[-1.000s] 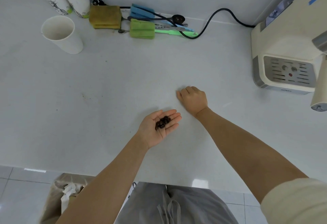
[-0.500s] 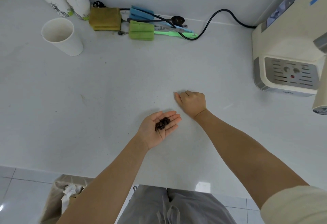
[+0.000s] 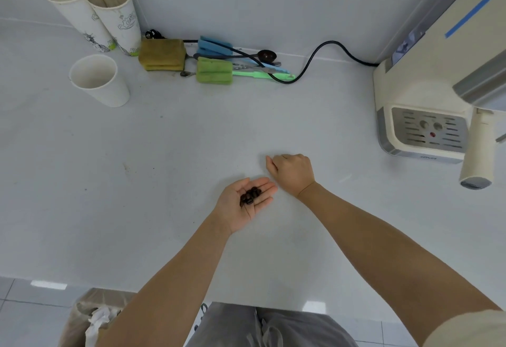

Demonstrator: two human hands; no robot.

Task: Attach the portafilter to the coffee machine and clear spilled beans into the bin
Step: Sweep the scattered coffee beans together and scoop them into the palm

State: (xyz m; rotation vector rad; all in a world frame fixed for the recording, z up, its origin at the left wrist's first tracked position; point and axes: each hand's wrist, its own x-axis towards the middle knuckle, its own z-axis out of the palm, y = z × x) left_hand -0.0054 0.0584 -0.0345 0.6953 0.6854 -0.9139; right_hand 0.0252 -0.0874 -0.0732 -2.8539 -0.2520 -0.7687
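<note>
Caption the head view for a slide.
Left hand cups dark coffee beans above the white counter; closed right hand rests beside it.

I'm seeing the coffee beans (image 3: 250,196) sitting as a small dark brown cluster in the cupped palm of the left hand (image 3: 243,204), which is lying palm up just above the white counter. The coffee machine (image 3: 438,83) is standing at the right edge: cream body, grey slotted drip tray at its base. The portafilter (image 3: 477,152) is showing only as a cream handle with a grey end cap, sticking out toward me over the drip tray; I can't make out its head. The bin (image 3: 82,316) is sitting on the floor lower left, brown liner, crumpled white paper inside.
</note>
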